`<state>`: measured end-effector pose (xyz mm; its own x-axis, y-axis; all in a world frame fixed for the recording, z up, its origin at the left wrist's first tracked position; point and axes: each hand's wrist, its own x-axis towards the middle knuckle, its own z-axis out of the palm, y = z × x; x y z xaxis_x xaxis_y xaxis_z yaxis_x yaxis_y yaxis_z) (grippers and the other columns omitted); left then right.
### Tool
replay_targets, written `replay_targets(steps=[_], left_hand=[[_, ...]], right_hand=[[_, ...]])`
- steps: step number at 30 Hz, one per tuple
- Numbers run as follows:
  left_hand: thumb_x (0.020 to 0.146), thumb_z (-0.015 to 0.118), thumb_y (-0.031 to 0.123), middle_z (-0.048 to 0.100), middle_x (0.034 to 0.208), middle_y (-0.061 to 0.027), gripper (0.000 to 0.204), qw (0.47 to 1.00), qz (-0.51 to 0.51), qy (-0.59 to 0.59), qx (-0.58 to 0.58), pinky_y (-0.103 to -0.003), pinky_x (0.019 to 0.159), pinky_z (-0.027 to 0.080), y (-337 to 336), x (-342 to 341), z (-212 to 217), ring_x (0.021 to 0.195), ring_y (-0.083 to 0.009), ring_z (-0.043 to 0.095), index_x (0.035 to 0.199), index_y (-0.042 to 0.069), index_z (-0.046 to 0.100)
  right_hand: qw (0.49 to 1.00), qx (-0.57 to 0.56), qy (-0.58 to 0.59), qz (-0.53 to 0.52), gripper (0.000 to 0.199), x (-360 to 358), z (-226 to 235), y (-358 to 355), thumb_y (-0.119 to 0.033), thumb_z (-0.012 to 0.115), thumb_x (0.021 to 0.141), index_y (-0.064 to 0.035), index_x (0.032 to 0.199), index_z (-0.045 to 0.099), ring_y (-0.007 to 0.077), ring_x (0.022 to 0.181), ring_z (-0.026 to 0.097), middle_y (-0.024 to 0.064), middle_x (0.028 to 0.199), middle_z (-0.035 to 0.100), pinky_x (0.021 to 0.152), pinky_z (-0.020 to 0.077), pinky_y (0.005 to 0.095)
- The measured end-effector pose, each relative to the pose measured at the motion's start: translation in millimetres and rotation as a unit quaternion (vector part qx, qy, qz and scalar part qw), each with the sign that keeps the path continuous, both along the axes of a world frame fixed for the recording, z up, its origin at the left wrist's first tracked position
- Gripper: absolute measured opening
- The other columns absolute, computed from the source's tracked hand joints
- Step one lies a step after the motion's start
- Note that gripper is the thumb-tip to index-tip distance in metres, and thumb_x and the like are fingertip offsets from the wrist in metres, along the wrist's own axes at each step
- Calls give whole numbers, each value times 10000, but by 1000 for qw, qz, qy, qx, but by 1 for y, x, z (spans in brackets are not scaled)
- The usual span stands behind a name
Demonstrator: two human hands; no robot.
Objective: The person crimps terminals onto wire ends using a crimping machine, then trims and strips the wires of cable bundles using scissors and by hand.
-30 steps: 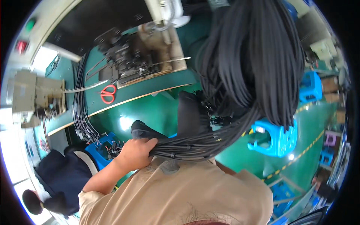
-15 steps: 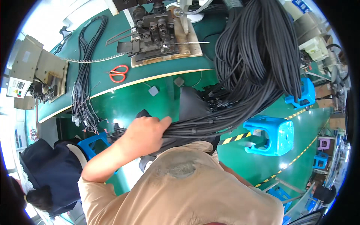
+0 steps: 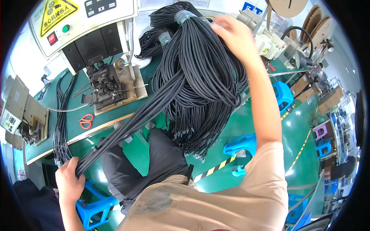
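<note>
1. A large bundle of black cables (image 3: 200,73) is seen hanging in the middle of the view, draped from the far upper part down toward the near centre, where the loose cut ends are spread over the person's lap.
2. The right hand (image 3: 233,34) is raised at the far upper right and is laid against the top of the bundle; its fingers are pressed to the cables, but whether they are closed around them cannot be told.
3. A strand group is drawn out of the bundle and stretched diagonally down to the near left, where it is gripped by the left hand (image 3: 69,179); the fingers of that hand are closed tightly round the strands.
4. A green counter (image 3: 73,133) is seen at the left, behind the stretched strands.
5. A metal crimping machine (image 3: 110,82) is mounted on the counter on a wooden base, below a white control box (image 3: 83,21).
6. Red-handled scissors (image 3: 85,121) are laid on the counter, just to the near left of the machine.
7. A second set of black cables (image 3: 61,127) is hung over the counter's left edge.
8. Blue plastic stools are noted: one (image 3: 92,204) beside the left hand, another (image 3: 241,146) on the green floor at the right.
</note>
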<state>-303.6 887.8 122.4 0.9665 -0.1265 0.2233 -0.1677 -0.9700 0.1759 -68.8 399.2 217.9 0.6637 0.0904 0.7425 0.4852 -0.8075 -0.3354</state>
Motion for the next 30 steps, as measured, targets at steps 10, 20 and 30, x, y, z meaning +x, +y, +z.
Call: replay_targets(steps=[10,20,30], left_hand=[[591,602,-8,562,785,-187,311,997,45,-62,17,-514,658,444,14,28,-66,748,-428,567,894,21,539],[695,592,17,633,892,-171,392,999,-9,24,-30,-492,752,508,12,52,-169,860,-396,621,1084,48,625],[798,580,119,513,1263,-248,526,985,0,-60,-164,-513,1098,333,-74,24,-248,1253,-394,473,1318,64,525]], right_hand=[[972,-54,224,-38,683,149,7,21,-421,794,558,113,971,693,309,881,686,230,961,704,787,526,373],[980,-135,120,-90,798,91,-7,0,-605,622,832,12,1332,545,346,1275,518,266,1309,574,1047,389,400],[881,-100,207,414,198,-152,-201,264,-43,711,746,-29,943,698,315,890,646,131,899,661,774,517,413]])
